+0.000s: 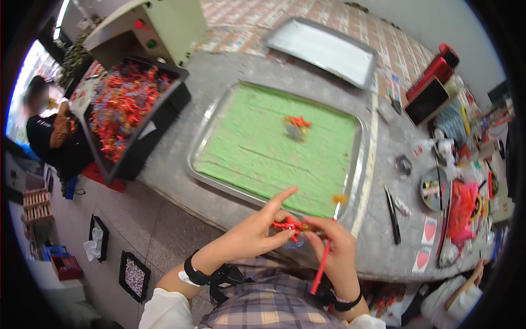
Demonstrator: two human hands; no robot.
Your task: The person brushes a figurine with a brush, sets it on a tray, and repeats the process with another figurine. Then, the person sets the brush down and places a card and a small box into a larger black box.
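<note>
Here, your left hand pinches the red figure between thumb and fingers at lower centre; your right hand, just beside the figure's right end, is closed around a red stick slanting from upper right to lower left. Above both, the green-lined tray carries another figure, well apart.

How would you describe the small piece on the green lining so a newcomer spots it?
On the grey table, find the tray with a green lining. Right of its centre, toward the far edge, lies a small red-and-yellow piece. It sits alone, unlike the pieces heaped in the black bin or the red one in the left hand.
</note>
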